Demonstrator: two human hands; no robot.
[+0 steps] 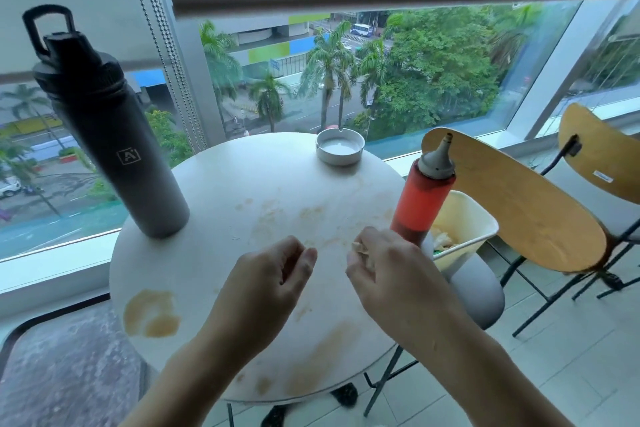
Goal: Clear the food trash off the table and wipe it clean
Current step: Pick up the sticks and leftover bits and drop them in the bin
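Observation:
A round white table (221, 191) carries brown stains, the largest a blotch (150, 314) near its left front edge. My right hand (384, 267) hovers over the table's right side and pinches a small crumpled scrap of pale food trash (360, 248). My left hand (273, 277) hangs over the table's middle with its fingers loosely curled and nothing visible in it. A white bin (485, 215) with trash inside stands just off the table's right edge, partly hidden by the sauce bottle.
A tall dark water bottle (114, 142) stands at the table's left. A white ashtray (340, 146) sits at the far edge. A red sauce squeeze bottle (420, 194) stands at the right edge. Two wooden chairs (519, 204) stand to the right, by the window.

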